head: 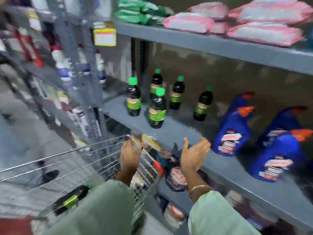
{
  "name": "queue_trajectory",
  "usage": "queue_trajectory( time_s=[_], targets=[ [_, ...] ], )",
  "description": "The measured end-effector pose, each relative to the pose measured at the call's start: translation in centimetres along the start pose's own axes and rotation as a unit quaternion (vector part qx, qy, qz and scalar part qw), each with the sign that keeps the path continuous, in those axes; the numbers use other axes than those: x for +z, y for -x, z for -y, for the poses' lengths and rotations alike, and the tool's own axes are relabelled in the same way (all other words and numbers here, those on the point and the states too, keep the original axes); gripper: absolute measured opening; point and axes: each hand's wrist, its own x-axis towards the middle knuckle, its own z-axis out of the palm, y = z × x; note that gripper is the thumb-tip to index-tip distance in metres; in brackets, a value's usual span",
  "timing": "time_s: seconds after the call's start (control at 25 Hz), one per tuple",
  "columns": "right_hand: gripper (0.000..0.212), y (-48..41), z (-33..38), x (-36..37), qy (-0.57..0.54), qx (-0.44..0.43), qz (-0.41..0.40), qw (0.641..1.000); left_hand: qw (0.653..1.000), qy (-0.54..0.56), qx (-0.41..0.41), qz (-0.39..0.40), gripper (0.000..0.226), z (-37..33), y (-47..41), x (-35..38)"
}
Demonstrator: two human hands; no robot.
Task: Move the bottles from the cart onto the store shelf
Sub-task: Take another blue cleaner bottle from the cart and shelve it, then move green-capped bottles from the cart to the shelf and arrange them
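Several dark bottles with green caps and green labels stand upright on the grey middle shelf (pixel 177 133); the nearest one (pixel 157 109) is at the front. One more such bottle (pixel 72 200) lies on its side in the wire cart (pixel 67 165) at lower left. My left hand (pixel 130 156) is closed over the cart's far rim. My right hand (pixel 194 155) hovers open and empty in front of the shelf edge, just below the standing bottles.
Blue jugs with orange caps (pixel 235 126) fill the right of the same shelf. Pink (pixel 264 33) and green packs (pixel 135 12) lie on the shelf above. Packaged goods (pixel 176 177) sit on the shelf below. Another rack with white bottles (pixel 62 65) stands left.
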Motion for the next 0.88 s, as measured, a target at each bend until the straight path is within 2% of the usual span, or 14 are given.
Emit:
queue_trajectory(
  time_s=[0.16, 0.24, 0.36, 0.52, 0.64, 0.76, 0.88],
  targets=[
    [0.054, 6.9, 4.2, 11.8, 0.014, -0.060, 0.142, 0.988, 0.987, -0.086, -0.129, 0.037, 0.054, 12.2, -3.7, -7.5],
    [0.057, 10.5, 4.7, 16.9, 0.023, -0.054, 0.229, 0.972, 0.969, -0.122, -0.205, 0.063, 0.061, 18.3, -4.1, -10.4],
    [0.057, 16.9, 3.0, 24.7, 0.039, 0.020, 0.374, 0.926, 0.943, -0.154, -0.283, 0.082, 0.062, 27.2, -3.3, -13.9],
    [0.057, 24.7, -2.0, 32.7, 0.098, 0.167, 0.515, 0.835, 0.931, -0.159, -0.306, 0.123, 0.073, 37.1, -2.2, -15.0],
    [0.043, 28.8, -4.6, 36.0, 0.126, 0.220, 0.561, 0.788, 0.930, -0.184, -0.298, 0.113, 0.077, 40.7, -2.0, -14.6],
    [0.073, 31.6, -6.0, 39.2, 0.097, 0.290, 0.562, 0.768, 0.937, -0.189, -0.278, 0.094, 0.070, 41.6, -2.8, -13.8],
    [0.074, 33.6, -7.2, 41.8, 0.077, 0.334, 0.554, 0.758, 0.938, -0.216, -0.256, 0.090, 0.066, 42.3, -3.3, -13.0]
  ],
)
